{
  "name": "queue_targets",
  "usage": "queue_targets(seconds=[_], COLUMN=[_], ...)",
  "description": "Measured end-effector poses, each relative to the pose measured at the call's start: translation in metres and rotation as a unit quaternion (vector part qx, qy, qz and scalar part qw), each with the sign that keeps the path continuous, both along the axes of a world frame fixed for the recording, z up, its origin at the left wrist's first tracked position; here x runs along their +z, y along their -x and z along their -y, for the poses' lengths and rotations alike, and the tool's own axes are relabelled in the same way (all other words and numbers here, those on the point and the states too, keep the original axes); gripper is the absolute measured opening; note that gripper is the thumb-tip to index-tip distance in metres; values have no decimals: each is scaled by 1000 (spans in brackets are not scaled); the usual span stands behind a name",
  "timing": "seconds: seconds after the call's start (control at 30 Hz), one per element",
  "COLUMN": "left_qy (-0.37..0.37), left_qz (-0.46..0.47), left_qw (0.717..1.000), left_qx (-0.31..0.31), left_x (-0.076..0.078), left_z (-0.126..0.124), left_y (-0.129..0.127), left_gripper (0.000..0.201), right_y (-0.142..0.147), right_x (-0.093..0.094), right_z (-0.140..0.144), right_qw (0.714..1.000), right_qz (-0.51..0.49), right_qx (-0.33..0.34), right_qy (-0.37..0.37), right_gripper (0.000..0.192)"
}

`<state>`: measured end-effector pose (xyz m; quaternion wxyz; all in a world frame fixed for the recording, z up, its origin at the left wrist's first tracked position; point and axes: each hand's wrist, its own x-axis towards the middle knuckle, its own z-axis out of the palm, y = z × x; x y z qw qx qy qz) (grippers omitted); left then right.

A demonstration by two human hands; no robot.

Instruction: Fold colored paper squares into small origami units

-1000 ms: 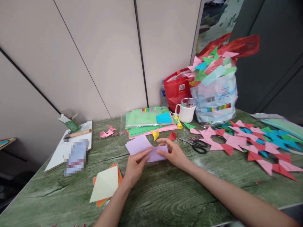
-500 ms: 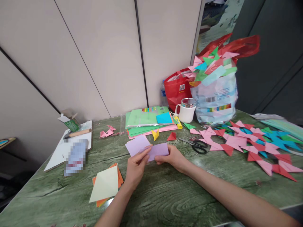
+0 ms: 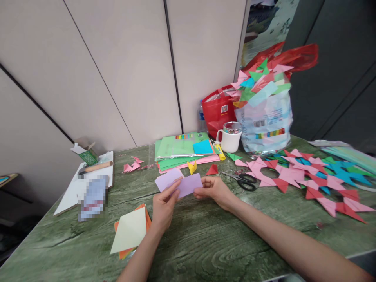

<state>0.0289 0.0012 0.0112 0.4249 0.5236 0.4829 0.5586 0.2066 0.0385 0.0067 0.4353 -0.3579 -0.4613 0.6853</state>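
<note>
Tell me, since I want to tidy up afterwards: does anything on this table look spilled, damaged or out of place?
The plastic bag at the back overflows with folded paper pieces. The small green box at the left lies with its flap torn open. Both hands, left hand and right hand, hold a folded lilac sheet.

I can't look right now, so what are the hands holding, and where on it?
A folded purple paper: left hand pinches its left end, right hand its right end.

Green wood-grain table carries paper stack, scissors, mug.
</note>
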Motion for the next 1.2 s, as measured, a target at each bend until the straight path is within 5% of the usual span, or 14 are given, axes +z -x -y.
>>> queue_targets(seconds=[1.2], left_qy=[-26], left_qz=[-39], left_qw=[999], left_qx=[17], left_x=[15], left_z=[2], left_y=[-2], left_gripper=[39], right_y=[1], right_x=[2], right_z=[0], right_qw=[1000], right_qz=[-11], right_qx=[6], right_qy=[-23], right_gripper=[37])
